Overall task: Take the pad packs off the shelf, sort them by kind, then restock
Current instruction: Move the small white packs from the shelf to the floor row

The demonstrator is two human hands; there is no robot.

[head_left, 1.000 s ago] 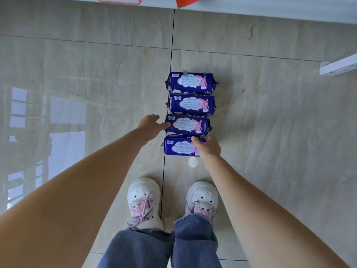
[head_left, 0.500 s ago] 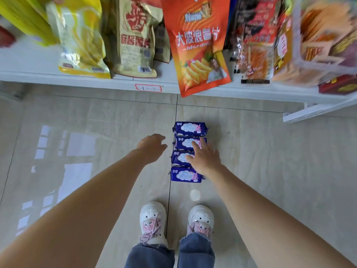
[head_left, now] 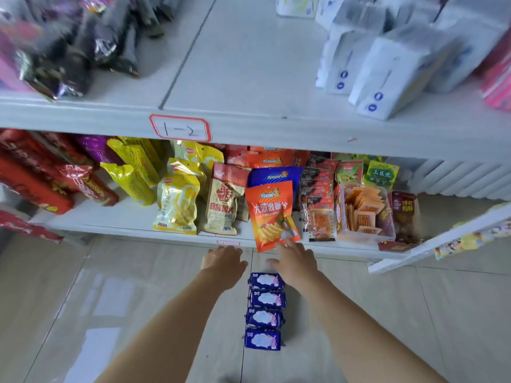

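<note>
Several purple pad packs (head_left: 264, 310) lie in a straight column on the tiled floor, below the shelving. Both my hands hover above the far end of that column, holding nothing. My left hand (head_left: 223, 261) is open, palm down, just left of the farthest pack (head_left: 266, 281). My right hand (head_left: 295, 261) is open too, fingers spread, just right of that pack and in front of the bottom shelf's edge. On the upper shelf (head_left: 249, 78) stand white packs (head_left: 392, 62) at the right, blurred.
The upper shelf carries a red-framed label "1-2" (head_left: 180, 128). Dark snack bags (head_left: 69, 45) lie at its left. The bottom shelf is packed with snack bags; an orange chip bag (head_left: 272, 214) hangs over its edge near my right hand. A white rail (head_left: 439, 239) juts out right.
My view has swung up from the floor to the shelves. Both hands have left the pad packs on the floor and moved forward, toward the shelving, with nothing in them.
</note>
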